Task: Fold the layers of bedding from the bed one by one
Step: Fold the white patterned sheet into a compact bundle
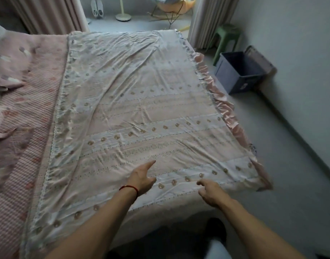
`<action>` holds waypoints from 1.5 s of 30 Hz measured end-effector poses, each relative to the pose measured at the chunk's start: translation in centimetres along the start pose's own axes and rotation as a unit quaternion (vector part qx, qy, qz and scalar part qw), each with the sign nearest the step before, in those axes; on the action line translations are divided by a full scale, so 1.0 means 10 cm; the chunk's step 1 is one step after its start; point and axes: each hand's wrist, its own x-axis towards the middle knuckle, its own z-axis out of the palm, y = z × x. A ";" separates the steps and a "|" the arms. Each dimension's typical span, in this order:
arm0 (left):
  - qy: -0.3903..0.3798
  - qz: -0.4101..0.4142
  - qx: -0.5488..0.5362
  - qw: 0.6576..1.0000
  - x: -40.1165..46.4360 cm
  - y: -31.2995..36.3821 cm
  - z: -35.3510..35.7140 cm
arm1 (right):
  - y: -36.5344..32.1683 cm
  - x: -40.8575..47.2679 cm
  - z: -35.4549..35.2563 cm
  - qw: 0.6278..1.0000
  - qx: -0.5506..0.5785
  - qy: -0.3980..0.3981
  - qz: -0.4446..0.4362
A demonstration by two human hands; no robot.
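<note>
Blue storage bin (240, 71) sitting open by the right wall, green plastic stool (228, 37) standing behind it. White slippers (97, 7), lamp base (123, 16) and rocking chair (172, 8) resting beyond curtains (48, 14).

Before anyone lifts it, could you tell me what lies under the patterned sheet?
Under the patterned sheet, a pink ruffled layer peeks out on the right and a pink knitted blanket on the left; anything beneath is covered.

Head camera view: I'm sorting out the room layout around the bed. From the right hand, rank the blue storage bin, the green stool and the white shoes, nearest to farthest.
From the right hand, at the bed's near edge:
1. Blue storage bin, on the floor right of the bed.
2. Green stool, just behind the bin by the curtain.
3. White shoes, on the floor beyond the bed's far end, to the left.
</note>
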 end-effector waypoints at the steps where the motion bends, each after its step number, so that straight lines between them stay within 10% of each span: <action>1: -0.005 0.007 0.006 1.000 0.08 0.17 0.18 | 0.26 0.09 -0.09 1.000 0.007 0.002 0.008; 13: -0.047 -0.065 -0.010 0.997 1.14 2.04 2.83 | 3.29 1.82 -0.74 0.988 0.121 0.029 0.090; 31: -0.015 -0.144 0.014 0.989 1.72 2.77 3.79 | 3.72 2.15 -0.83 0.946 0.229 0.220 -0.058; 40: -0.035 -0.154 0.095 0.983 1.84 2.97 4.21 | 3.91 1.85 -1.05 0.927 0.357 0.031 -0.110; 45: -0.094 -0.142 0.187 0.967 1.81 3.00 4.47 | 4.37 1.77 -1.05 0.933 0.347 0.049 -0.080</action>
